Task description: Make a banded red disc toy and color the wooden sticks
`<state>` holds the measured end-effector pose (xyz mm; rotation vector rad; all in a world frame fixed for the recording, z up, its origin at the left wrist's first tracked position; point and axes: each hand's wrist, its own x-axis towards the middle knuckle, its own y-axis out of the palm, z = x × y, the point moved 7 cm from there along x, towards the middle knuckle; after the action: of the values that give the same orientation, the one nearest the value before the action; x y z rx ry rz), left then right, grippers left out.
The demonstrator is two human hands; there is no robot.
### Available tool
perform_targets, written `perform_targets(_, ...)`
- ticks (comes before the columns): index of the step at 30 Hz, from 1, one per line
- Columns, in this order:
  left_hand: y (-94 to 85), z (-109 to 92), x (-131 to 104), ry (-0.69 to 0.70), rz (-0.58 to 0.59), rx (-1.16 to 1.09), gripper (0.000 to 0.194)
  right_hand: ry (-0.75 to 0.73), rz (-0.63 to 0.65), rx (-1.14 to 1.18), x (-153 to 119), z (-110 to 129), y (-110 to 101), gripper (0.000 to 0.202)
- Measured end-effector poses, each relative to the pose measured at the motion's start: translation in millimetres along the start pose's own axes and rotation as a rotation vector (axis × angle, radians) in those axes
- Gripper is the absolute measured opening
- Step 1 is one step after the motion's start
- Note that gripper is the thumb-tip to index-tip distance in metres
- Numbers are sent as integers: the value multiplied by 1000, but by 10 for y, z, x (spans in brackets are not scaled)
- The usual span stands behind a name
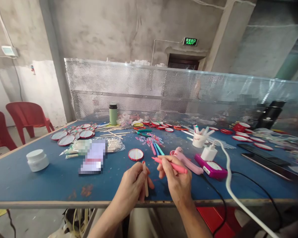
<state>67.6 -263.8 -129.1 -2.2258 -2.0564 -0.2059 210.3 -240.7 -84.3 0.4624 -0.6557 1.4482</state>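
Note:
Between the thumb and fingers of my left hand (pixel 134 180) is a wooden craft stick (pixel 146 187), held upright, its top end coloured red. My right hand (pixel 177 180) grips a pink-red marker (pixel 172 165), whose tip points left toward the stick without touching it. A small round disc with a red rim (pixel 135 154) lies on the blue table just beyond my left hand. More markers (pixel 157 149) lie beyond my hands, beside a heap of small colourful clips (pixel 151 139). To the right of my right hand rests a pink glue gun (pixel 188 162).
A white jar (pixel 37 160) and a phone (pixel 93 157) are on the left, near bagged sticks (pixel 115 144) and red-rimmed discs (pixel 66 140). A paper cup (pixel 199 139), a purple power strip (pixel 211 167) and a white cable (pixel 228 178) occupy the right. A perforated metal screen (pixel 129 89) stands behind.

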Motion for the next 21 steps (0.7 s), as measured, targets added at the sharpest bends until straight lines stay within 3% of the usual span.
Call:
perform_targets(8, 0, 69, 34, -24, 29, -11, 31, 133, 44, 116, 56, -84, 32, 30)
perform_targets(16, -14, 21, 44, -21, 16, -9, 33, 78, 86, 18, -75, -43, 54, 29)
perform_targets(21, -24, 9, 56, -8, 6, -35, 32, -23, 39, -48, -98, 61, 34, 25)
